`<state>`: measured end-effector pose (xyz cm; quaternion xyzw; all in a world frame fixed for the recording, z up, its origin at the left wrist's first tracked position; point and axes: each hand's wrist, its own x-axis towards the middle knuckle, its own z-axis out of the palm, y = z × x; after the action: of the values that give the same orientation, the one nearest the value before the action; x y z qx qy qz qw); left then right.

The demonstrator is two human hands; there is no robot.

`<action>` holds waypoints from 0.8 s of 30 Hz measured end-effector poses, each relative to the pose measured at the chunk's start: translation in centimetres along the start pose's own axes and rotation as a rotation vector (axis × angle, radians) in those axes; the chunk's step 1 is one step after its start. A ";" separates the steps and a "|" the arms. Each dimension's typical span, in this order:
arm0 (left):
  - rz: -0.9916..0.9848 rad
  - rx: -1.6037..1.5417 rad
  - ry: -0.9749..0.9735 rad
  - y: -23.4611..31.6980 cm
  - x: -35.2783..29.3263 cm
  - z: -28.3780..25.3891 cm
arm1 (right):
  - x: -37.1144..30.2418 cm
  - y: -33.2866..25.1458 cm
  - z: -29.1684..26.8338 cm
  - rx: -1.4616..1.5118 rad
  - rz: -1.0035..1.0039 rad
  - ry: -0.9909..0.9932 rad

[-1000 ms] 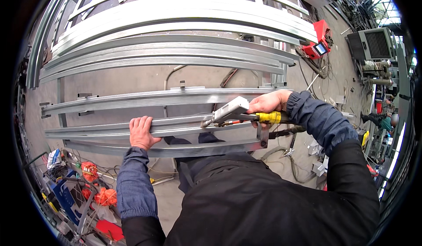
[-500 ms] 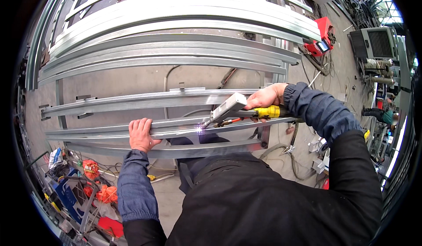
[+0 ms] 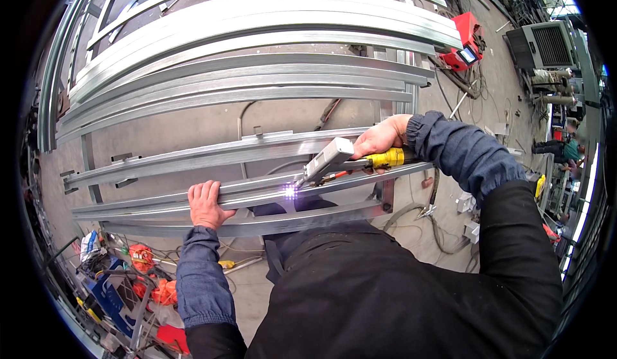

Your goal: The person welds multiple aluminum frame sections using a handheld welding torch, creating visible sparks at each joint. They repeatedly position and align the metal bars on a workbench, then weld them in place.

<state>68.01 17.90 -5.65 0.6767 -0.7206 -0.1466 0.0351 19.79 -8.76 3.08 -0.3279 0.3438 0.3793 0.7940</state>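
Observation:
My right hand [image 3: 380, 139] is closed around a welding gun [image 3: 328, 160] with a pale boxy body and a yellow section by the wrist. Its tip meets a long silvery steel rail [image 3: 257, 189], where a bright violet-white spark glows. Further left on the same rail rests my left hand [image 3: 207, 205], its fingers bent over the far side and the thumb along the near side. Part of the right-hand grip is hidden behind the gun.
Parallel steel channels [image 3: 244, 79] lie beyond on a frame. A red machine [image 3: 464, 41] with a small screen stands at the far right, with cables on the floor. Orange bags [image 3: 166, 293] and a blue piece [image 3: 114, 295] clutter the lower left. A person [image 3: 569, 150] is far right.
The gun tip and its spark have shifted slightly left along the rail, and the spark looks brighter. My left hand keeps its place on the rail. The whole view has tilted a little.

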 end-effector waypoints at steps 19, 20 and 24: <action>0.016 0.006 0.016 -0.1 0.2 -0.1 | -1.0 0.2 0.5 -0.003 -0.001 0.041; 0.016 0.005 0.018 0.0 0.2 -0.1 | -1.0 0.4 0.5 -0.005 -0.005 0.040; 0.014 0.020 0.010 0.1 0.2 -0.3 | -1.0 0.6 0.5 -0.007 -0.007 0.041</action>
<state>67.99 17.65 -5.41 0.6728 -0.7265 -0.1358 0.0328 18.98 -8.47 3.98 -0.3396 0.3576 0.3706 0.7870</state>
